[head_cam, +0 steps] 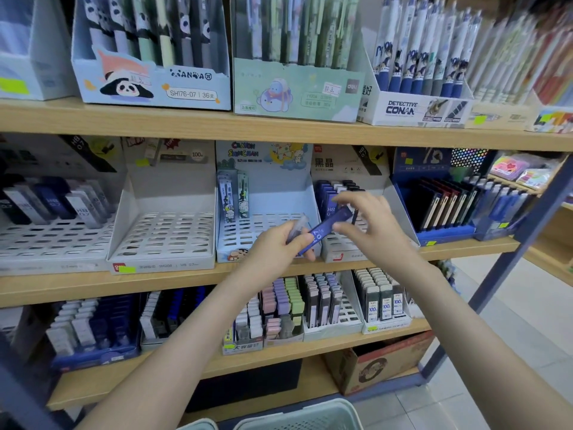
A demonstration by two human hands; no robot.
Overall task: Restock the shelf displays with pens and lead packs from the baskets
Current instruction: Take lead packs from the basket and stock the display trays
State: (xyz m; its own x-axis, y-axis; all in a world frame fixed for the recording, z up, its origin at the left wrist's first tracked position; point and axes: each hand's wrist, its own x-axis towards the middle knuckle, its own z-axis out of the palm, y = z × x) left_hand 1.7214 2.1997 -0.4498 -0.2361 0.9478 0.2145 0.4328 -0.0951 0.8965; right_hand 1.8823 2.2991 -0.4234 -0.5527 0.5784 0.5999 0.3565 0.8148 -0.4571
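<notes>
Light wooden shelves (186, 121) on a blue metal frame (495, 274) stand over pale floor tiles (527, 299).

Your left hand (279, 243) and right hand (369, 221) meet before the middle wooden shelf board (155, 283), with a slim dark-blue plastic lead pack (322, 231) between them. Behind them on that board stands a white slotted cardboard display tray (344, 254), seemingly with packs at its back. A pale mesh plastic basket (310, 414) lies below.

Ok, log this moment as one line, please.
left hand: grips blue lead pack, clear pack | right hand: pinches blue lead pack's upper end | where: before white display, middle shelf
</notes>
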